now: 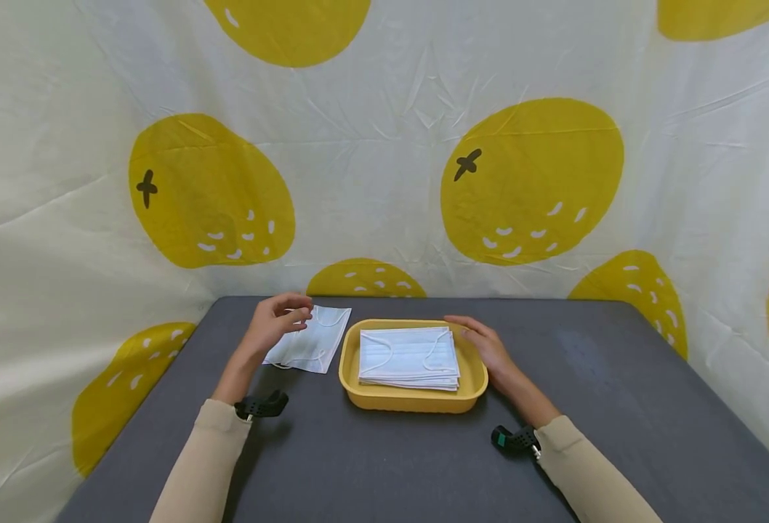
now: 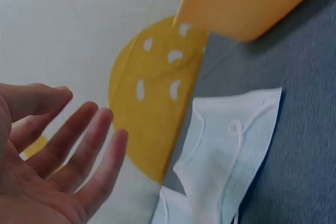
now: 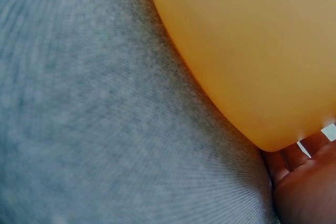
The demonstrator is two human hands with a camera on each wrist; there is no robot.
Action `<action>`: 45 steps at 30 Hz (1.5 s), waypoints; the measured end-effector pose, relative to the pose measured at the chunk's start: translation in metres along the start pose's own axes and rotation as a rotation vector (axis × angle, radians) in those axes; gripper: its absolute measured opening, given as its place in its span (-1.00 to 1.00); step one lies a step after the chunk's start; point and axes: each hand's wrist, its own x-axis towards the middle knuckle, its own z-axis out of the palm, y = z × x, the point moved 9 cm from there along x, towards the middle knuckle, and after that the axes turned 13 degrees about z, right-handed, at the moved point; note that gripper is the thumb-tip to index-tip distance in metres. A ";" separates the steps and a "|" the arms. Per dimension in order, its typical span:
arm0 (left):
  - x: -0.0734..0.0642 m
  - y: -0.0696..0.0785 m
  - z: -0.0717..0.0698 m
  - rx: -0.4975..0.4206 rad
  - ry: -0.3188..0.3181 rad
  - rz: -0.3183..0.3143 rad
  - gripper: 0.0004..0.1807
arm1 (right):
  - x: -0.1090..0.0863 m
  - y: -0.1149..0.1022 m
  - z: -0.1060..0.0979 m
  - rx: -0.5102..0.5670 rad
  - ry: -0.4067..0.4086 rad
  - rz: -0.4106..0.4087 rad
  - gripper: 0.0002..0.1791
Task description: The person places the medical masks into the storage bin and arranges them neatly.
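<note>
My left hand hovers over the left part of the table with its fingers loosely bent and nothing in them. Below it lie pale blue face masks with white ear loops; the left wrist view shows them overlapping. Right of these stands a shallow yellow plastic basket. Inside it is a neat stack of face masks, ear loops lying on top. At the basket's right end my right hand holds the rim, thumb over the edge and fingers along the outer wall.
A dark grey table carries everything. Close behind its back edge hangs a white curtain with large yellow fruit prints, which also runs down the left and right sides. Black bands sit on both wrists.
</note>
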 end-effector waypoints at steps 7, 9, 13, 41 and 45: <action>-0.009 -0.006 -0.027 0.003 0.090 -0.085 -0.63 | -0.003 -0.004 0.001 0.015 -0.004 0.001 -0.58; -0.012 -0.011 -0.039 0.039 0.126 -0.106 -0.63 | -0.003 -0.005 0.000 0.006 0.000 0.000 -0.58; -0.020 -0.037 -0.065 0.109 0.214 -0.136 -0.63 | -0.001 -0.002 0.000 -0.011 0.004 -0.002 -0.58; -0.042 -0.065 -0.095 0.675 0.130 -0.300 -0.46 | 0.001 -0.003 -0.001 -0.040 0.003 -0.005 -0.59; -0.042 -0.065 -0.094 0.720 0.109 -0.318 -0.48 | 0.003 -0.004 -0.002 -0.040 0.007 -0.009 -0.59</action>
